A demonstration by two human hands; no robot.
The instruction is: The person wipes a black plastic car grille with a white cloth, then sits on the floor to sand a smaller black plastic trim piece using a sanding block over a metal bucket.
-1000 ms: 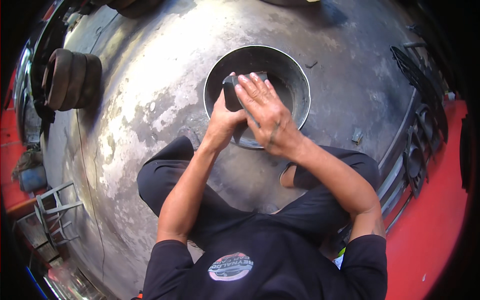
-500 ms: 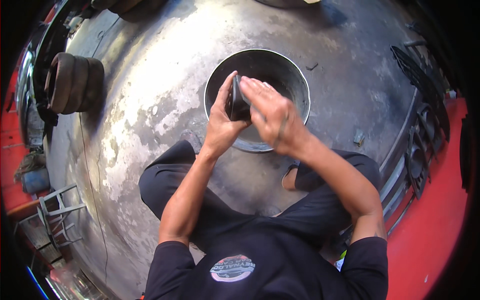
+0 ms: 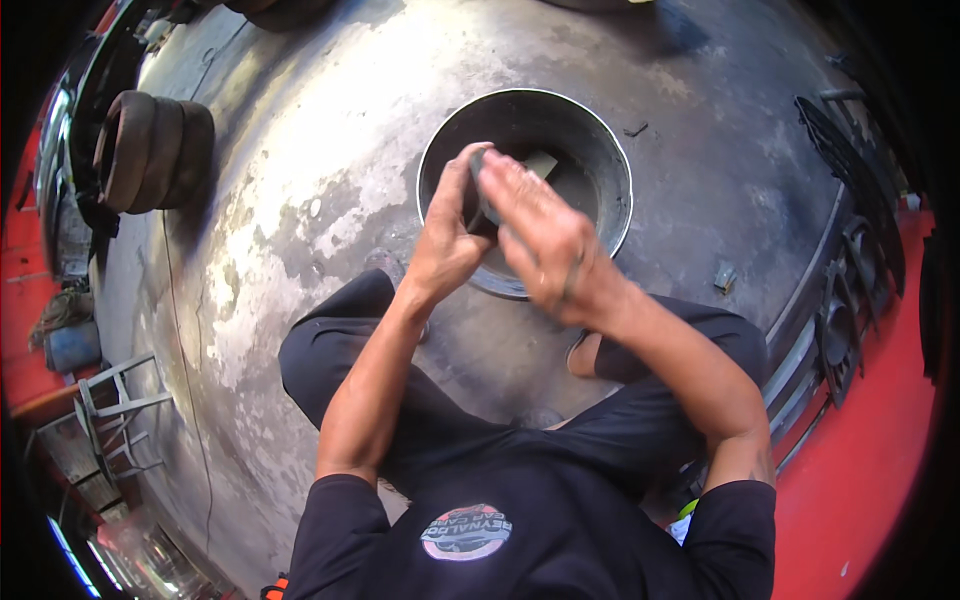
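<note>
Turned more edge-on than a second ago, the dark piece (image 3: 478,172) sat over the round basin (image 3: 607,165), gripped by our left hand (image 3: 447,250), while our straight-fingered right hand (image 3: 545,235), whose hold we couldn't tell, seemingly rubbed it, which next called for steady pressure.
</note>
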